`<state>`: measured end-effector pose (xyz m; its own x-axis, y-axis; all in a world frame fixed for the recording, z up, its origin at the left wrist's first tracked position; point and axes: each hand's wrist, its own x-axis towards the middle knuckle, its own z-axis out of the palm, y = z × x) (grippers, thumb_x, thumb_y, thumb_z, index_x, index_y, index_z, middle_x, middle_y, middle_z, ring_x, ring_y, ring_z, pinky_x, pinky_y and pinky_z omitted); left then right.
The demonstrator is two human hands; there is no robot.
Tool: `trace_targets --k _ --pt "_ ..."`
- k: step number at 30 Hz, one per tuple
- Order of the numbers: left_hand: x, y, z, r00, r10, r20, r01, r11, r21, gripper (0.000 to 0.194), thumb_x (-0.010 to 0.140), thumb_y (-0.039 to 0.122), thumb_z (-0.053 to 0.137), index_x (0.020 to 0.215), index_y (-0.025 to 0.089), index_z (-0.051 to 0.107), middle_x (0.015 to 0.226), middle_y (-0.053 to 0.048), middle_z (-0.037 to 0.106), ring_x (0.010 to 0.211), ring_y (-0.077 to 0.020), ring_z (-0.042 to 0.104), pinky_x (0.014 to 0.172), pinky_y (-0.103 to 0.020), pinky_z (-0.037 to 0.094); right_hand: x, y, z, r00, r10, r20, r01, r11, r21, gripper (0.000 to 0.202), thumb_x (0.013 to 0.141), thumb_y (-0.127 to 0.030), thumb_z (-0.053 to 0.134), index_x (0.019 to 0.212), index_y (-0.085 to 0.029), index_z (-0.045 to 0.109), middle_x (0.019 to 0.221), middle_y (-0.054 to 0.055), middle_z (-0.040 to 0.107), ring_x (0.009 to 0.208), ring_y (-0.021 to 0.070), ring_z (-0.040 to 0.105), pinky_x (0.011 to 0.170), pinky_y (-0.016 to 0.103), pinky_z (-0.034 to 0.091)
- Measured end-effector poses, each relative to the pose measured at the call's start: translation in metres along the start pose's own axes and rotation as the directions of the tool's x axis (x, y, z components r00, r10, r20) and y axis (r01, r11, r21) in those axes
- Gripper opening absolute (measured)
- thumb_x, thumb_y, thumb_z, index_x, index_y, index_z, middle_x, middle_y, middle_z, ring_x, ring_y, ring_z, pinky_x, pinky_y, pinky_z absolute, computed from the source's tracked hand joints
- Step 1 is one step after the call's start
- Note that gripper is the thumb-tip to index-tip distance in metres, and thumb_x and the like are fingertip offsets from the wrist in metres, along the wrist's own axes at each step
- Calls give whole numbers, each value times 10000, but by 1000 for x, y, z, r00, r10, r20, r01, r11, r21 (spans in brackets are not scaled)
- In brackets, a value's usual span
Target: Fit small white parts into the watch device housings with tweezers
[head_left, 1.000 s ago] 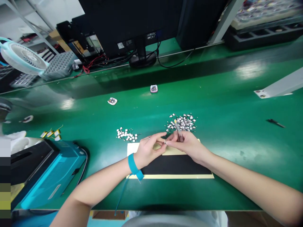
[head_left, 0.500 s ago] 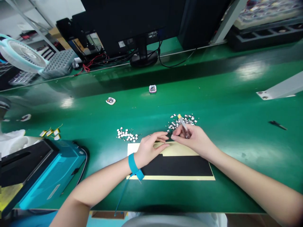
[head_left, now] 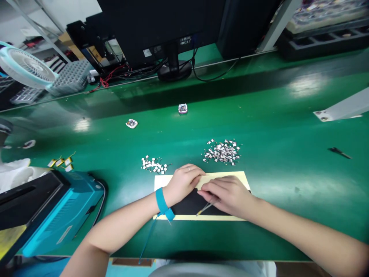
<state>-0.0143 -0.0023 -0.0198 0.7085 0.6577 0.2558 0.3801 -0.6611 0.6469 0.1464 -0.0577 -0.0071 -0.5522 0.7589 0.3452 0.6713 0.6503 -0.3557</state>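
My right hand (head_left: 230,192) is closed over the black-and-cream sheet, with slim metal tweezers (head_left: 205,208) in it; their yellow end points down towards me. My left hand (head_left: 184,182), wearing a teal wrist strap (head_left: 162,201), rests on the sheet's left part. Its fingers are curled together beside the right fingertips, and whatever they pinch is hidden. Beneath both hands lies the cream sheet (head_left: 243,179) with its black strip (head_left: 184,206). Just beyond it are a larger pile of small white wired parts (head_left: 223,151) and a smaller group of similar parts (head_left: 154,164).
A teal-and-black machine (head_left: 69,207) stands at left near several yellow-edged parts (head_left: 62,161). Two small white-framed devices (head_left: 182,108) lie farther back. A dark slim tool (head_left: 340,152) is at right. A monitor (head_left: 173,65) and a fan (head_left: 29,67) stand behind.
My right hand has come towards me from the larger pile onto the sheet, turning the tweezers so their yellow end points down. My left fingers have curled in more.
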Motion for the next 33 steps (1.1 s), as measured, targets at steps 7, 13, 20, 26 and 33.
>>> trace_targets --k 7,13,20,26,33 --pt "0 4 -6 990 -84 -115 68 988 -135 158 755 76 486 796 134 627 776 -55 570 739 -125 557 671 -226 469 2 -7 10 982 34 188 -1 984 -178 264 662 -194 695 903 -144 599 856 53 592 565 164 575 473 270 424" --pt "2 5 -6 987 -85 -136 60 982 -177 218 717 43 460 727 139 656 819 -60 583 748 -127 574 685 -236 483 -1 -18 14 982 48 180 11 950 -311 172 713 -39 553 854 -116 612 788 72 580 536 176 554 405 269 365" --pt "3 3 -6 984 -140 -114 116 974 -197 247 714 17 466 751 152 669 867 -55 645 795 -132 608 729 -237 492 1 -26 16 979 116 167 -54 940 -336 145 718 -16 524 787 -98 622 717 65 568 481 181 539 374 285 344" --pt "3 0 -2 974 -160 -163 129 973 -190 219 749 65 499 871 161 653 867 -51 649 788 -123 609 721 -227 500 5 -26 12 945 241 219 -188 953 -236 119 665 -15 627 759 -89 633 721 71 590 478 198 555 371 281 323" --pt "2 -3 0 954 -172 -244 127 974 -188 166 760 110 534 866 156 652 829 -50 635 751 -114 599 684 -217 501 12 -10 8 870 393 297 -443 887 126 132 635 -108 712 683 -161 601 714 -10 606 588 141 565 527 228 374"
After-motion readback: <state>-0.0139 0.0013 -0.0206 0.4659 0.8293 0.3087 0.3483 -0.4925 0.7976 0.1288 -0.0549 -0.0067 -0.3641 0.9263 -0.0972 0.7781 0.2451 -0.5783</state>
